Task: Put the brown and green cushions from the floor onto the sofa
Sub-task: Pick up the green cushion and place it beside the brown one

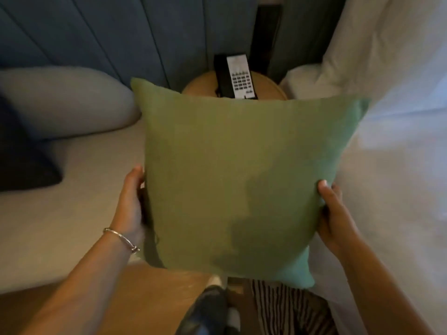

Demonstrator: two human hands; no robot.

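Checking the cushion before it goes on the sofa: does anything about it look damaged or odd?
No tear shows. The green cushion, held by the left hand and right hand, has a darker irregular patch low on its face; stain or shadow, unclear.

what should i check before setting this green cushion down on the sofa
1. Grip: left hand and right hand each clasp a side edge of the green cushion: ok.
2. Cushion off the floor: held up in the air: ok.
3. Landing spot: the beige sofa seat to the left looks bare: ok.
4. Dark cushion at the far left of the seat leaves room: ok.
5. Phone on the round side table sits just behind the cushion's top edge; clearance: cannot tell.
6. Brown cushion: not in view: cannot tell.
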